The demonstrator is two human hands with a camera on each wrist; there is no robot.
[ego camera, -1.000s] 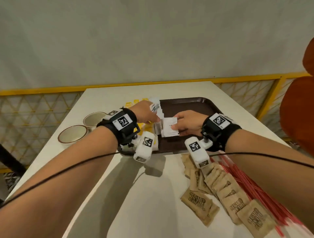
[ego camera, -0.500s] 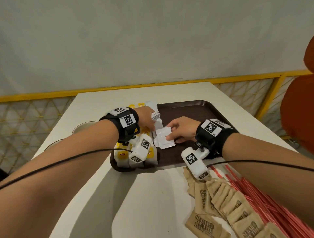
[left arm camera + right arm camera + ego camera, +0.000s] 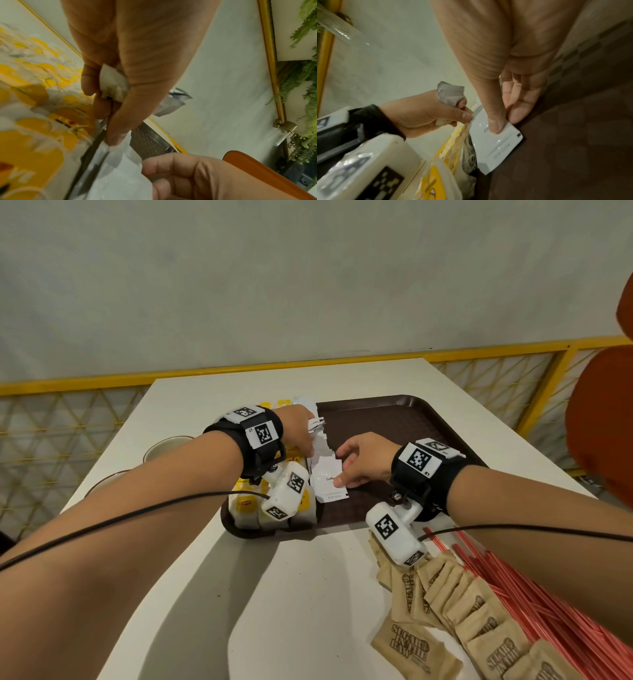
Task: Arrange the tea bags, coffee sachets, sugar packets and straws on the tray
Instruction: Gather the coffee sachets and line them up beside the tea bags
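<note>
over on the left of the table sit two bowls, then the brown tray w/ yellow tea bags lined up along its left edge. left hand is curled tight around a bunch of white coffee sachets just above them, and next to it the right hand pinches one coffee sachet lying flat on the tray, thumb on top & fingers at its edge. further right, off the tray, brown sugar packets overlap in a row beside the red straws near the table's edge.
</note>
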